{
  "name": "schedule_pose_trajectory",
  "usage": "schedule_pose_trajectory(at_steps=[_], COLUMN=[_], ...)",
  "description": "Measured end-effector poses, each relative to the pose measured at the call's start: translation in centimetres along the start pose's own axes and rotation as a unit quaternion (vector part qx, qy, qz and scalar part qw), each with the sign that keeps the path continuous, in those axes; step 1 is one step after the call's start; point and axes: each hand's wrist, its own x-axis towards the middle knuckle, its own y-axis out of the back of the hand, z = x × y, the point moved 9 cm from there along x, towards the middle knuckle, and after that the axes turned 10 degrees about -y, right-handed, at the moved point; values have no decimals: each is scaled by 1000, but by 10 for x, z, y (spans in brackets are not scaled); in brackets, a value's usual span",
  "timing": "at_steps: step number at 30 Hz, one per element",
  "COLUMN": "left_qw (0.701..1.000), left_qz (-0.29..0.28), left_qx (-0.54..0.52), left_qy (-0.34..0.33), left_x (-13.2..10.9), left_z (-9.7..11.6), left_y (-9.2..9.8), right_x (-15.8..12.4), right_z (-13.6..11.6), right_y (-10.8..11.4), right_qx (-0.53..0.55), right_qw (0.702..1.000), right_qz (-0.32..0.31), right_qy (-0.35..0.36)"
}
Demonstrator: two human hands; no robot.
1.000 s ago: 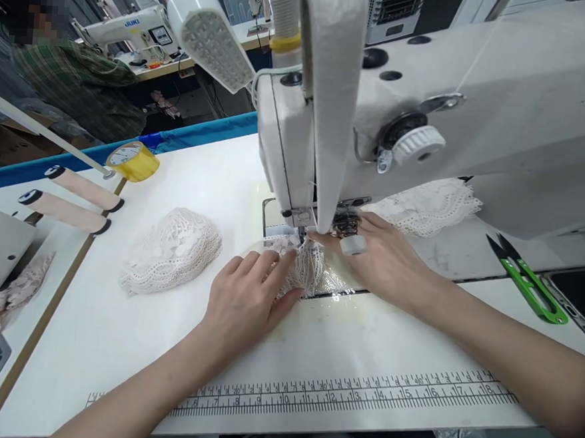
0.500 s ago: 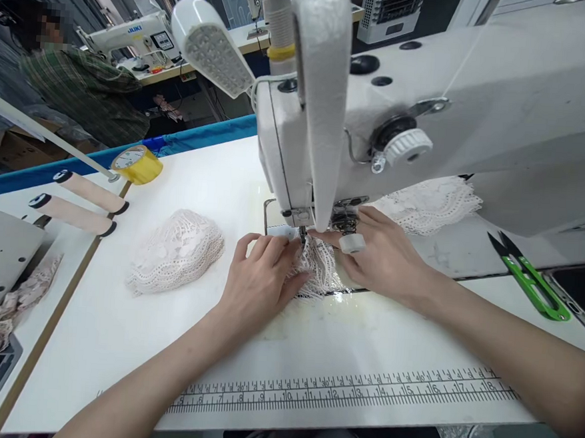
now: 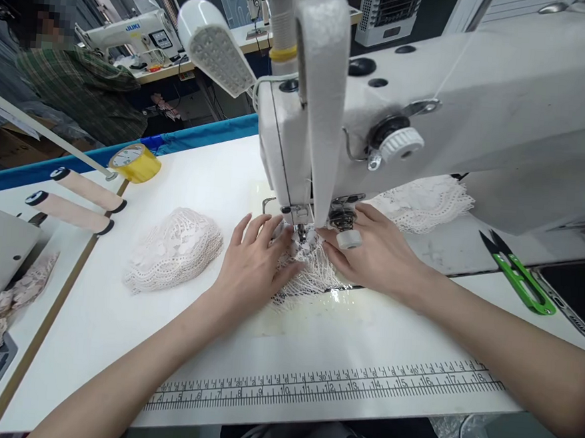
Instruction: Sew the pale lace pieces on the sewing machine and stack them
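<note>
Partly hidden, the off-white lace piece with long fringe-like threads (image 3: 313,270) lies beneath the needle area of the white sewing machine (image 3: 297,146), between the two hands. Its far edge is lost behind the machine head and the fingers, so its full outline cannot be made out.

The left hand (image 3: 252,259) rests palm down at the lace's left side, fingers somewhat spread and thumb apart, reaching onto the threads. Its index fingertip, beside the metal presser foot (image 3: 301,233), is hard to separate from the pale material. The right hand (image 3: 378,251) lies to the right of the foot, its thumb and a finger pointing toward the lace; a white round knob (image 3: 350,239) and the parts above it cover some of the fingers, and whether they pinch the lace I cannot tell. Where needle meets lace is too small and cluttered to read.

A crumpled, domed off-white lace piece (image 3: 175,251) sits left on the white tabletop (image 3: 389,332). Another scalloped white lace piece (image 3: 426,205) is partly covered by the machine arm. At right, green-handled thread snips (image 3: 523,282) lie near a dark, flat, glossy device (image 3: 575,292) cut off by the frame. Both forearms also run out of view.
</note>
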Motion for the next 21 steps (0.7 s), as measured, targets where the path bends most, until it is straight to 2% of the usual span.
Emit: schedule_pose_trajectory(at_steps=[3,7,10,15,17,21], left_qw=[999,997,997,999,999,994], left_qz=[32,48,34,15,30,67], left_qx=[2,28,61,42,25,-48], left_qy=[-31,-63,-28,14,-1,-77], left_x=[-6,-14,-13,-3,-1,-5], left_z=[10,15,5,-4,-1,16], left_y=[12,23,20,11,12,14], right_x=[-2,-5,-7,-11,-13,-13], right_z=[-3,-6,-10,-18,-22,-24], right_y=[12,12,8,6,6,6], right_qx=[22,42,42,63,68,78], right_qw=[999,998,998,996,996,995], right_qz=[34,27,15,-4,-9,-10], right_qy=[12,31,53,58,63,66])
